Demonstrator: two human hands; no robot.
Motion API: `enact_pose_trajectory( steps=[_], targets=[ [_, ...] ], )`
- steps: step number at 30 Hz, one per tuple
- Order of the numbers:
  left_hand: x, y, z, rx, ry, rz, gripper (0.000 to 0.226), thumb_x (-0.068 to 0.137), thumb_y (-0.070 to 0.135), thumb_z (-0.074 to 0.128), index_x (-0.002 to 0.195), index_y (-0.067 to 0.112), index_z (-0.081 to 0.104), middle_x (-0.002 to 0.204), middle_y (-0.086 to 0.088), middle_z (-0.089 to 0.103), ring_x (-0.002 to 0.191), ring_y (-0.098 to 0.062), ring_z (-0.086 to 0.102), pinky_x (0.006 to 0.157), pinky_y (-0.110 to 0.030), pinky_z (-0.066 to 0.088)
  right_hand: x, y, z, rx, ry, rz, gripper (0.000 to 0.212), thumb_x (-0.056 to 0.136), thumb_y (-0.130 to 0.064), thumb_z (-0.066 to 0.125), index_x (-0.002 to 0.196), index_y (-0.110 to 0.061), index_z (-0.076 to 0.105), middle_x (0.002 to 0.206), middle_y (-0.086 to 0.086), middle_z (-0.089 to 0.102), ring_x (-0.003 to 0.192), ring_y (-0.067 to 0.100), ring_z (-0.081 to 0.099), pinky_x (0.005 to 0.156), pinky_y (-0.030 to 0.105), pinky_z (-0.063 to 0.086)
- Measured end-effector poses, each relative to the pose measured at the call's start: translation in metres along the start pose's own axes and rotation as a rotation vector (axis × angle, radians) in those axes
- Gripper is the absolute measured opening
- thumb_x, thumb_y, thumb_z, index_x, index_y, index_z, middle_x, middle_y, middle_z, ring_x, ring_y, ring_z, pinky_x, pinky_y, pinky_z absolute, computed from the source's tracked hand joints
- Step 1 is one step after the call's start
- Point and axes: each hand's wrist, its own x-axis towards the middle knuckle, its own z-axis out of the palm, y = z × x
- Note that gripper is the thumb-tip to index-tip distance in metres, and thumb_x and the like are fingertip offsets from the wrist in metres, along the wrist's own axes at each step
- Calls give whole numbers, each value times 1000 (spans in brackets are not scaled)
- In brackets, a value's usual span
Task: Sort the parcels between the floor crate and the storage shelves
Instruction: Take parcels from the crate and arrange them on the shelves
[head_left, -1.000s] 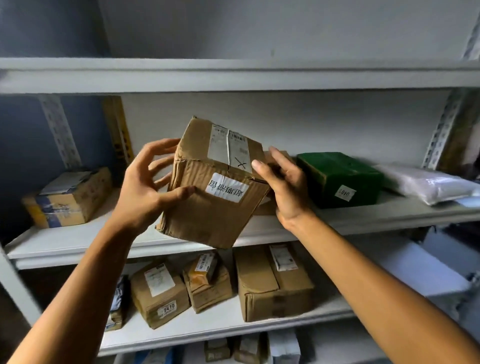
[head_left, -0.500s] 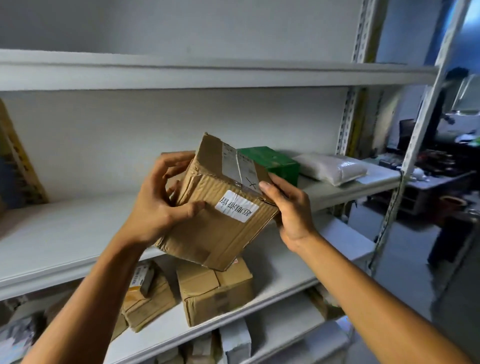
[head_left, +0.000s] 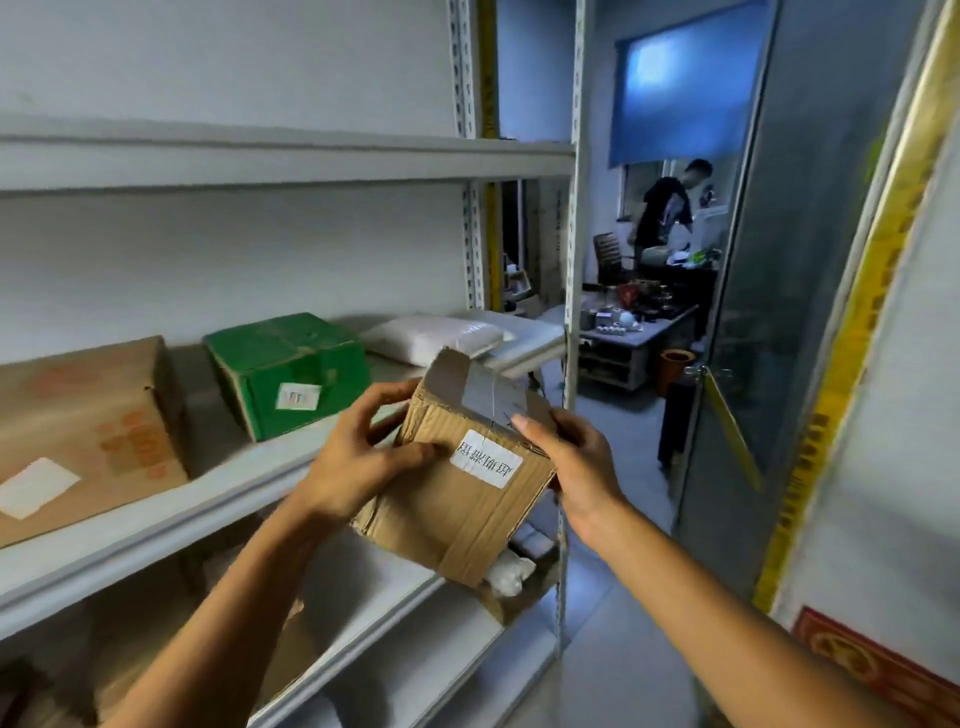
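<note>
**A:** Holding state first: you had the cardboard parcel (head_left: 457, 483) at centre frame, tilted, off the shelf and in front of its edge. Your left hand (head_left: 358, 462) curled round its left side, thumb across the front face beside the white label (head_left: 485, 458). Your right hand (head_left: 576, 467) clamped the right edge, fingers on the top corner.

**B:** Risks?

**A:** Several, my read only. Top flap looked torn and lifted; your right fingers sat on that corner, so the load could go onto loose card and tear. The tilted box hung over the gap above the lower shelf (head_left: 415, 613); if either side slipped, it could drop.

**B:** Shelf space?

**A:** Middle shelf (head_left: 218, 483) at left of frame already carried a large brown box (head_left: 88, 431), a green box (head_left: 291, 374) and a white bag (head_left: 431, 338) further right. Free spots looked narrow, so pushing in could knock the green box.

**B:** Floor crate?

**A:** Not in frame. Couldn't tell.
</note>
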Motion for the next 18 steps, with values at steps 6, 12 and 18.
enact_pose_trajectory(
  steps=[6,12,18],
  targets=[
    [48,-24,143,-24,-260,-149,28,89,13,75,114,24,67,107,12,72,97,3,66,83,-29,50,-7,7,-129,-37,356,35,26,74,-18,90,91,-22,71,83,-3,78,76,14,75,62,27,60],
    [83,-27,284,-35,-498,-261,42,92,66,54,98,26,63,102,4,69,101,-20,66,73,-40,53,-45,3,-249,-38,663,42,34,73,-22,91,101,-22,72,101,4,78,84,18,77,69,32,63],
    [85,-18,437,-138,-823,-324,32,90,58,66,83,28,59,89,-2,68,92,-29,69,63,-47,55,-107,-4,-356,-26,1006,-32,58,66,-27,95,113,-30,61,118,-2,70,108,20,69,92,44,60]
  ],
)
